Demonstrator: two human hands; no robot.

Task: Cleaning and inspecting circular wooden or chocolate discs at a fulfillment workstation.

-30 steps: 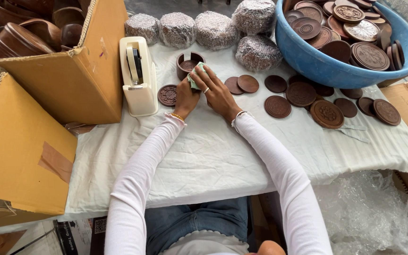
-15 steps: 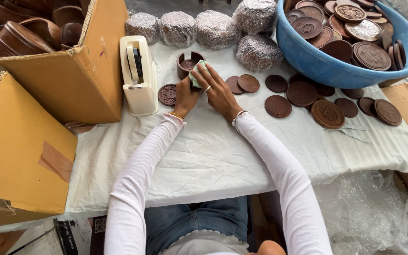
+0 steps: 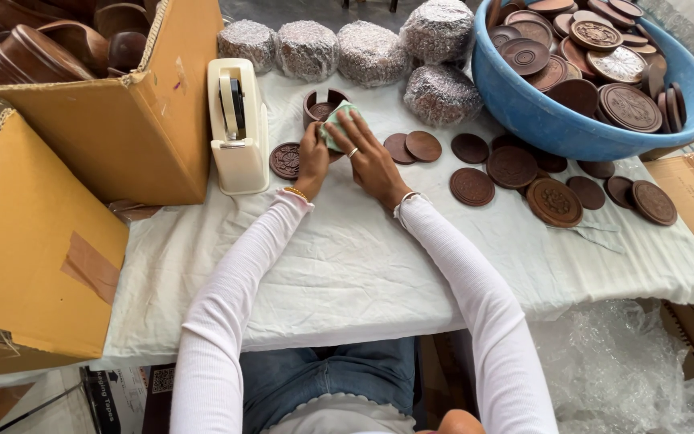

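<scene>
The left hand (image 3: 312, 159) is closed around a small brown wooden disc, most of which is hidden behind the fingers; the right hand (image 3: 367, 153) lies flat with fingers extended, pressing a pale green cloth (image 3: 334, 122) against that disc; a ring shows on one right finger. Both hands meet near the far middle of the table, just in front of a round brown wooden holder (image 3: 320, 103) and just right of a carved disc (image 3: 286, 160) lying flat.

The work surface is a table covered with a white cloth (image 3: 347, 265); a cream tape dispenser (image 3: 237, 124) stands left of the hands; loose brown discs (image 3: 516, 173) lie scattered to the right; a blue basin (image 3: 588, 76) full of carved discs sits at the far right; five foil-wrapped bundles (image 3: 371, 50) line the far edge; an open cardboard box (image 3: 114, 96) holding wooden bowls stands at the left, with a second closed box (image 3: 30, 249) nearer; clear plastic wrap (image 3: 628, 370) lies below the table at the right.

Compared with half a second earlier, hand positions and grips are almost unchanged; the cloth remains pressed on the disc.
</scene>
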